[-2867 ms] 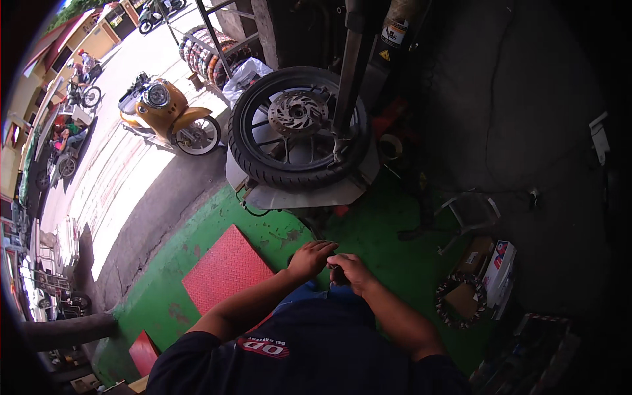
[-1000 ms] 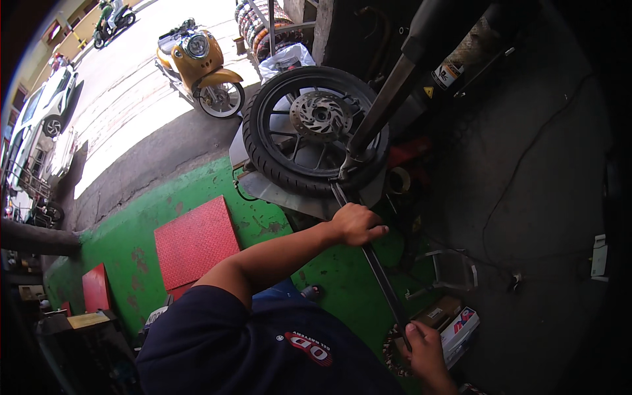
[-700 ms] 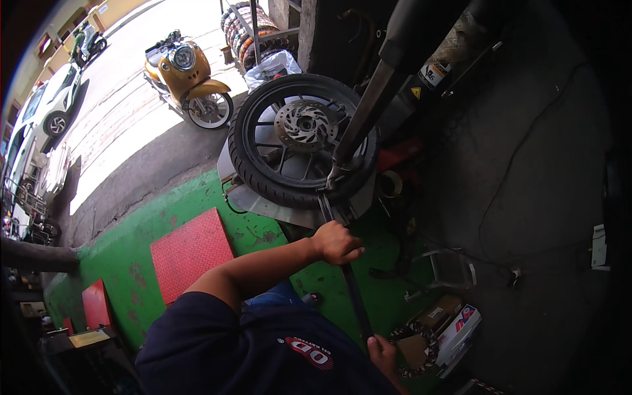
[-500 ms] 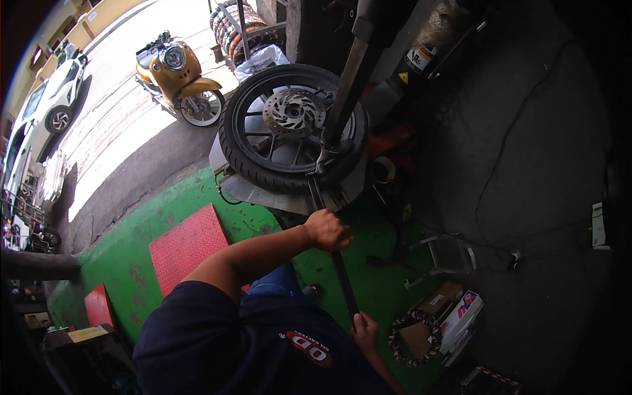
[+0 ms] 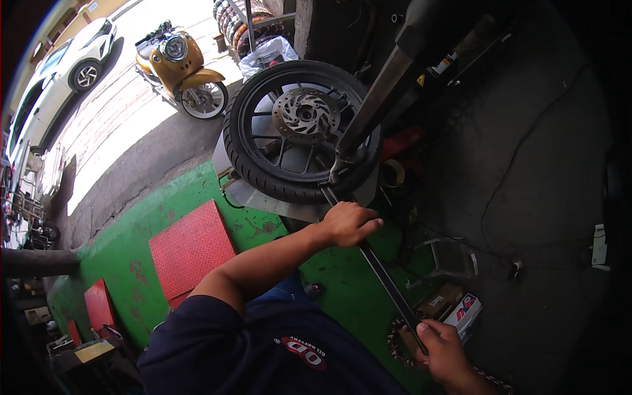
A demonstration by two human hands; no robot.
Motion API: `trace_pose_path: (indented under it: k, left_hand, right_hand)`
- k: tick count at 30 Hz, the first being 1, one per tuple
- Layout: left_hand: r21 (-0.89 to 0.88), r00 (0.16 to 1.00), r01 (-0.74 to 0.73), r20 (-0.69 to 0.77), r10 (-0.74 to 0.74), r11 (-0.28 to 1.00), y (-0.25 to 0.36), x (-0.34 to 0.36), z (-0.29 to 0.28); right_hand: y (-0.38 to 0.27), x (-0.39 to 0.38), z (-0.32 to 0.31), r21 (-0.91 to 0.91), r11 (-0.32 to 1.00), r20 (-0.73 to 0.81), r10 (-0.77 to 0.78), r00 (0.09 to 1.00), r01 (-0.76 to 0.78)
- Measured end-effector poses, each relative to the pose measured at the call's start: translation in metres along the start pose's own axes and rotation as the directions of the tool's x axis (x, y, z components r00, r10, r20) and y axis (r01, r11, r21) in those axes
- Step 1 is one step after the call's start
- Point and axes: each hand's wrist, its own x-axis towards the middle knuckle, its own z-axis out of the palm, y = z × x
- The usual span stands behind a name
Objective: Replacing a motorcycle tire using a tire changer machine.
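Observation:
A long dark tire lever runs from the wheel's near rim down to the lower right. Closer to the wheel, my left hand is closed around the lever. My right hand grips its lower end. The lever's tip meets the edge of a black motorcycle tire on a spoked wheel with a brake disc. Beside the tip, the metal head of the tire changer's slanted post sits against the rim. The wheel lies flat on the machine's table.
A yellow scooter and a white car stand outside at the left. Red metal plates lie on the green floor. Cardboard boxes and a thin black cable are on the right. Stacked tires stand behind.
The lever's lower end has swung out to the right with my right hand. My left hand has shifted slightly right and up along with it. The camera view has shifted.

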Motion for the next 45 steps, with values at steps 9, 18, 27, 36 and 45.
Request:
trace_pose_path:
  k: [9,18,27,36,45]
  left_hand:
    - [0.247,0.937,-0.326,-0.043,0.346,0.913,-0.046,-0.02,0.037]
    - [0.293,0.972,-0.237,0.062,0.229,0.926,-0.044,-0.022,0.039]
    - [-0.143,0.995,-0.046,-0.098,0.032,0.989,-0.014,0.005,-0.011]
    - [-0.466,0.952,-0.02,-0.28,-0.126,0.885,-0.01,0.007,-0.025]
    - [-0.311,-0.047,0.728,-0.912,-0.408,0.611,-0.139,-0.075,-0.105]
  right_hand:
    - [0.151,0.103,0.037,-0.161,0.922,-0.214,-0.381,0.9,0.352]
    - [0.174,0.1,0.038,0.157,0.951,-0.176,-0.24,0.955,0.268]
    - [-0.023,-0.015,0.002,0.188,0.946,-0.025,-0.264,0.964,0.264]
    - [-0.084,0.027,0.022,-0.647,-0.073,-0.017,-0.994,-0.11,0.759]
    - [0.038,0.108,0.031,0.191,-0.235,-0.437,-0.89,-0.132,0.953]
